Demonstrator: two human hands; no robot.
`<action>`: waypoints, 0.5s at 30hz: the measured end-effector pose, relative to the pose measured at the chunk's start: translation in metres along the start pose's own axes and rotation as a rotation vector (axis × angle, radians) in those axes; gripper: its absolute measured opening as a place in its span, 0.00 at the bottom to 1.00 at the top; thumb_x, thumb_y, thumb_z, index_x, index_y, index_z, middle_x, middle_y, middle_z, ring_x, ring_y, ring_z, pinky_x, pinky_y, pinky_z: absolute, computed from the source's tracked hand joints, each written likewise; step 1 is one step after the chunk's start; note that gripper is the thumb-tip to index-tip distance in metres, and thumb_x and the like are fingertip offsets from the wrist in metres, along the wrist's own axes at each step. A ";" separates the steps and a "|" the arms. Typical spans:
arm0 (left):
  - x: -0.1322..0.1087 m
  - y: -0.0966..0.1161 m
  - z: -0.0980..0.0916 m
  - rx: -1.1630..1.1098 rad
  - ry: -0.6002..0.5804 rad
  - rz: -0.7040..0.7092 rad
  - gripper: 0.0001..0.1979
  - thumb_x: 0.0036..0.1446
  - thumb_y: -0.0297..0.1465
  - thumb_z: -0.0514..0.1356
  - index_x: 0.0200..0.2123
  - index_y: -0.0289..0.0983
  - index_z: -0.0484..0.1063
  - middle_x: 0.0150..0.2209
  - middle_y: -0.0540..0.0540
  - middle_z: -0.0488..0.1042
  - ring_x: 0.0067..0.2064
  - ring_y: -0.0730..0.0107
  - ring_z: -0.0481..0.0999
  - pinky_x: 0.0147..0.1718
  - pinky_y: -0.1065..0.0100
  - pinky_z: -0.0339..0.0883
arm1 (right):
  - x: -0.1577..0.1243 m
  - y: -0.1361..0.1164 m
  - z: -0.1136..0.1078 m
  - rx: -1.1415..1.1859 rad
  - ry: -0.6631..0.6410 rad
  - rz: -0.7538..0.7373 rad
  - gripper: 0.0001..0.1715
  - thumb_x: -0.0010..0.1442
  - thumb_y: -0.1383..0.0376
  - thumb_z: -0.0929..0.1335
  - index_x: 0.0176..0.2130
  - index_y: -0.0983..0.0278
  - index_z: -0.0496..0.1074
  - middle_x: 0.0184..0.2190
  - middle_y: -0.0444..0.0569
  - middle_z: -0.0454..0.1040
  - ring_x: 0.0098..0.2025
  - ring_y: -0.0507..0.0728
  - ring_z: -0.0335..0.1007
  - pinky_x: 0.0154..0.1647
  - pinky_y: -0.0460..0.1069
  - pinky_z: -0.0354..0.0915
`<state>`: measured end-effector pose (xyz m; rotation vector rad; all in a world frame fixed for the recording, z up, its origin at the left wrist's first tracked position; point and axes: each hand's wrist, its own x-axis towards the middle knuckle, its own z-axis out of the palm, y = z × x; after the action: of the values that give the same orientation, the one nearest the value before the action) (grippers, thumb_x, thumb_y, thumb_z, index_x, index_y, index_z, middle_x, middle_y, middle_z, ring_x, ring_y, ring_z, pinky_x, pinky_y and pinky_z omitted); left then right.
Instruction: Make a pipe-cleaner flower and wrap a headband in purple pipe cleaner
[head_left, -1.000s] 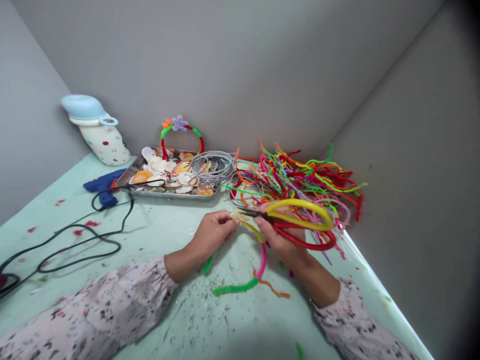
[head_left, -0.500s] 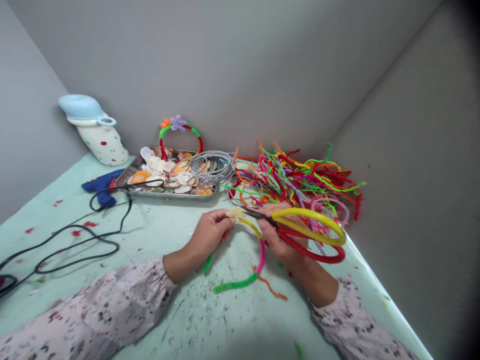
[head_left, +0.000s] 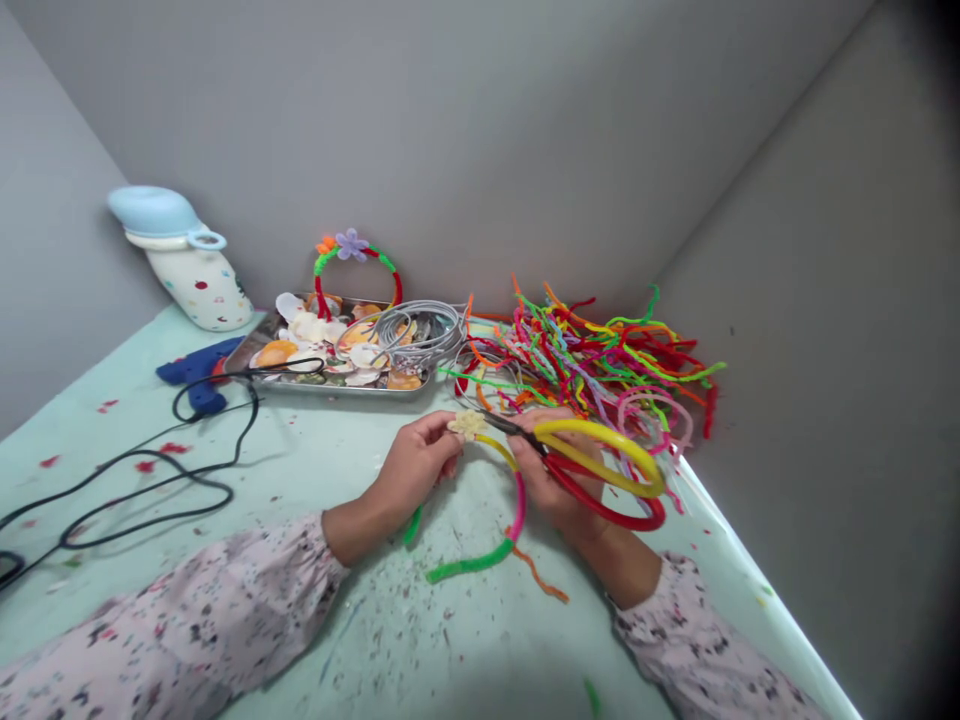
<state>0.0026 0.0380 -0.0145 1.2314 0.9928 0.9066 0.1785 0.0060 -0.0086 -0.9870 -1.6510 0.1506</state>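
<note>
My left hand [head_left: 420,452] pinches a pale yellow felt flower [head_left: 468,425] at its left side. From the flower curves a pipe-cleaner headband [head_left: 519,498] of yellow, pink and green, its green end hanging over the table; another green end shows below my left fingers. My right hand [head_left: 559,480] is closed around scissors [head_left: 600,455] with a yellow and a red handle loop. Their dark tips point left and lie at the flower's right edge; whether they touch it I cannot tell. An orange pipe cleaner [head_left: 541,572] lies beneath the headband.
A metal tray [head_left: 360,392] holds shells and a wire coil [head_left: 424,330]; a finished-looking flowered headband [head_left: 352,250] stands in it. Pipe cleaners [head_left: 585,350] heap at the back right. A blue glue gun [head_left: 199,370] with black cord and a white bottle [head_left: 199,280] are left.
The scissors' handle loops have swung slightly left and down, and look narrower together. The flower now faces more towards me. The whole view has shifted a little.
</note>
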 end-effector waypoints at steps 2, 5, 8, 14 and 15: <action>-0.001 0.002 0.000 0.019 0.000 0.000 0.06 0.53 0.32 0.57 0.32 0.36 0.69 0.15 0.56 0.61 0.17 0.78 0.57 0.16 0.75 0.49 | -0.003 0.002 0.001 0.001 0.038 0.009 0.14 0.55 0.70 0.69 0.41 0.58 0.67 0.38 0.46 0.72 0.42 0.57 0.71 0.46 0.57 0.69; -0.002 0.005 0.001 0.048 0.010 0.013 0.08 0.53 0.35 0.58 0.31 0.35 0.69 0.16 0.55 0.61 0.17 0.79 0.57 0.16 0.75 0.48 | -0.008 0.003 0.005 0.055 0.032 0.037 0.15 0.55 0.70 0.69 0.43 0.57 0.66 0.39 0.46 0.73 0.43 0.58 0.71 0.48 0.59 0.68; -0.003 0.007 0.001 0.063 0.014 0.010 0.09 0.54 0.36 0.58 0.30 0.35 0.70 0.16 0.55 0.60 0.18 0.79 0.56 0.16 0.75 0.48 | -0.008 0.003 0.009 0.108 0.037 0.081 0.14 0.55 0.69 0.69 0.42 0.58 0.67 0.38 0.46 0.73 0.43 0.58 0.71 0.47 0.59 0.68; -0.002 0.005 0.002 0.057 0.020 -0.002 0.10 0.53 0.36 0.59 0.29 0.34 0.69 0.15 0.55 0.60 0.18 0.79 0.56 0.17 0.75 0.49 | -0.001 -0.001 0.010 0.259 0.189 0.172 0.12 0.57 0.69 0.68 0.41 0.59 0.65 0.37 0.46 0.70 0.41 0.56 0.70 0.44 0.57 0.70; -0.002 0.005 0.002 0.058 0.019 -0.001 0.10 0.53 0.36 0.59 0.29 0.34 0.69 0.15 0.55 0.60 0.18 0.79 0.56 0.17 0.75 0.48 | -0.001 -0.002 0.010 0.276 0.177 0.177 0.12 0.57 0.69 0.68 0.41 0.59 0.65 0.37 0.46 0.70 0.41 0.56 0.70 0.44 0.57 0.70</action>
<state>0.0033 0.0359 -0.0092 1.2736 1.0409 0.8952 0.1685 0.0076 -0.0116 -0.9060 -1.3395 0.3880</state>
